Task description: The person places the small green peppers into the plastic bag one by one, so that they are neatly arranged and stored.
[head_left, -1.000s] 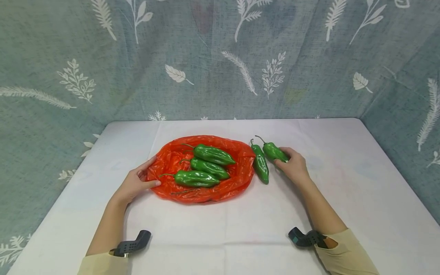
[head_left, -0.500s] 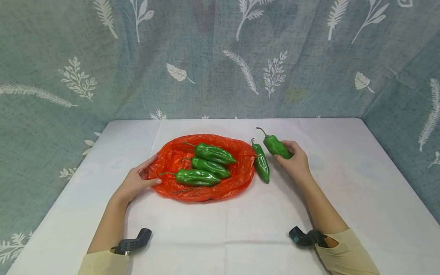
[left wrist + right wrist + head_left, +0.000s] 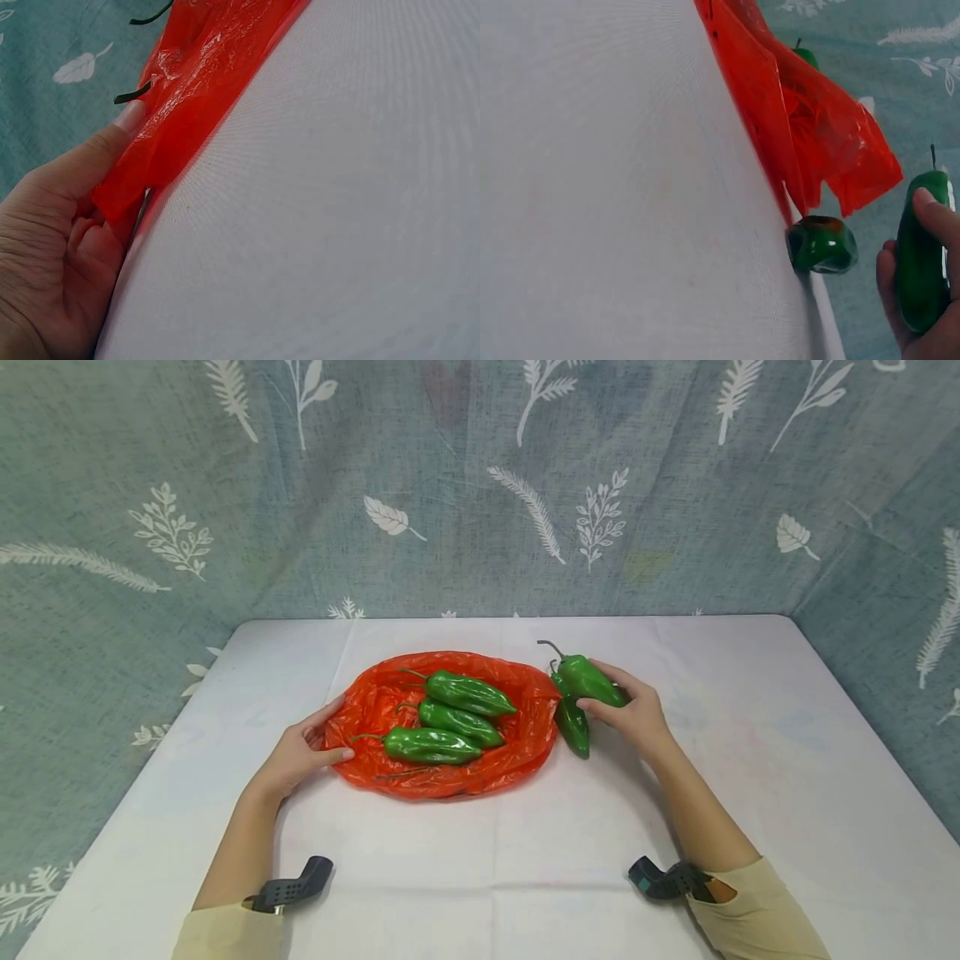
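A red plastic bag (image 3: 525, 756) lies spread open with several green peppers (image 3: 450, 723) on it, stems to the left. At its left rim my left hand (image 3: 296, 756) pinches the plastic, the thumb on top and the fingers tucked behind, as the left wrist view shows of the thumb (image 3: 90, 154). My right hand (image 3: 633, 710) grips a green pepper (image 3: 588, 680) by its lower end, stem pointing up and left. In the right wrist view this pepper (image 3: 924, 247) is raised off the table. Beneath it, another green pepper (image 3: 573, 727) rests against the bag's right edge, partly covered in the head view.
The table wears a white cloth (image 3: 487, 860) with a light crease across the front. Behind and beside it hangs a grey-green curtain (image 3: 450, 527) with white leaf prints. Dark cameras (image 3: 292, 885) are strapped to both wrists.
My right hand has lifted its pepper off the cloth and carried it left, over the pepper beside the bag. My left hand has stayed on the bag's rim.
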The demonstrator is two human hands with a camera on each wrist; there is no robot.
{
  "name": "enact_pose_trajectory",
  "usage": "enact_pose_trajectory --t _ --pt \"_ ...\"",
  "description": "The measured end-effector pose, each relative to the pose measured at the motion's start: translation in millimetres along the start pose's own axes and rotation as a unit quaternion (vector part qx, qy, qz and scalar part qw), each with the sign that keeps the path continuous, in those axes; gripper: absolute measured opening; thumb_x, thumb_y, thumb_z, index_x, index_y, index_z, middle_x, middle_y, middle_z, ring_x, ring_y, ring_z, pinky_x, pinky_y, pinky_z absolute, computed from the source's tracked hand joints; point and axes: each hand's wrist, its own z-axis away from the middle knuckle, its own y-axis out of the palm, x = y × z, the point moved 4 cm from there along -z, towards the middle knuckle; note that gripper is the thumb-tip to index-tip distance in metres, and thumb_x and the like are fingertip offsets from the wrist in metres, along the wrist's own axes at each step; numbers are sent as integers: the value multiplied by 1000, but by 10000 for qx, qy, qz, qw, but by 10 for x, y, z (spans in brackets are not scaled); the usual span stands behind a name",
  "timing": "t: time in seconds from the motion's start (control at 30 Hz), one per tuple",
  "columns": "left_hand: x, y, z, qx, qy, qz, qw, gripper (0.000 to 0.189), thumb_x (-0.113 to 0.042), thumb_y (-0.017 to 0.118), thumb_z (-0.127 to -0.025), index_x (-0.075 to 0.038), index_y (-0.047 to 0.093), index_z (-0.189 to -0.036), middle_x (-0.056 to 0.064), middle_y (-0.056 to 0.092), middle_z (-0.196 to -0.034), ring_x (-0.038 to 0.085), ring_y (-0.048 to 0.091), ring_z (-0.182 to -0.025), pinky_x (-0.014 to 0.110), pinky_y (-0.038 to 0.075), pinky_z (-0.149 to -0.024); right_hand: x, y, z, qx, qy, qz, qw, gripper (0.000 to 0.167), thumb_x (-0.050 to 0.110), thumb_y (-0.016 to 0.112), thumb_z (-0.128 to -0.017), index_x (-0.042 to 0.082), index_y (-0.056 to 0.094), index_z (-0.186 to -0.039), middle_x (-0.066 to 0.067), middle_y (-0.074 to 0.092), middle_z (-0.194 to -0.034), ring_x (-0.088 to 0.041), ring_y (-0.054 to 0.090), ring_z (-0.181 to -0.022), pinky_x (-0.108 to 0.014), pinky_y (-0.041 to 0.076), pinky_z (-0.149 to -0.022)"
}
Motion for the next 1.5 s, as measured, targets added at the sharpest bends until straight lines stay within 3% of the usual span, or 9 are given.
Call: enact_pose_trajectory --t 0.17,0.4,0.47,0.73,0.93,1.1,1.2,1.5 --pt "-9 2 -5 13 -48 69 10000 86 -29 75 -81 -21 25 -151 7 25 -156 29 22 -143 15 38 -100 62 47 38 201 -151 33 9997 64 27 74 -82 20 48 -140 -11 47 -140 -28 47 -107 -22 55 -70" --pt "-22 9 -15 19 -21 9 10000 86 -31 74 -81 -23 24 -151 8 25 -155 30 21 -143 47 30 -109 169 153 101 480 -531 229 9972 59 29 70 -86 22 48 -140 -13 51 -135 -29 52 -106 -30 54 -72" --pt "-18 10 -15 18 -37 4 10000 87 -31 75 -81 -22 24 -151 9 25 -156 30 20 -143 49 29 -110 191 181 115 542 -640 180 9963 58 28 69 -87 22 48 -140 -14 53 -132 -29 57 -102 -31 55 -70" --pt "-15 -1 -7 -9 -44 9 10000 87 -31 75 -80 -23 24 -151 9 25 -156 31 19 -143 50 28 -110 290 239 140 599 -934 100 9938 53 29 64 -90 22 48 -140 -13 54 -131 -27 64 -92 -33 57 -73" --pt "-15 -1 -2 -39 -54 30 10000 88 -31 75 -80 -21 25 -151 10 24 -156 32 19 -143 51 28 -110 372 317 140 635 -875 182 9940 50 26 66 -89 18 52 -136 -9 54 -134 -27 55 -108 -41 52 -87" --pt "1 -2 -3 -50 -84 37 9999 88 -31 76 -80 -20 25 -151 10 23 -156 32 18 -143 49 29 -109 425 423 141 747 -877 304 9929 50 31 68 -88 19 53 -134 -7 56 -130 -25 55 -104 -36 53 -80" --pt "10 1 -7 -42 -95 37 9999 89 -31 76 -79 -19 25 -151 11 23 -156 33 17 -144 51 28 -110 470 478 147 800 -1093 344 9902 49 30 69 -87 19 55 -132 -6 58 -126 -23 57 -95 -31 53 -73" --pt "15 1 -9 -54 -60 15 10000 89 -31 76 -79 -19 25 -151 11 24 -156 33 19 -143 49 30 -109 669 593 166 764 -2070 107 9753 50 12 75 -80 10 59 -127 -9 61 -113 -20 57 -94 -26 53 -75"
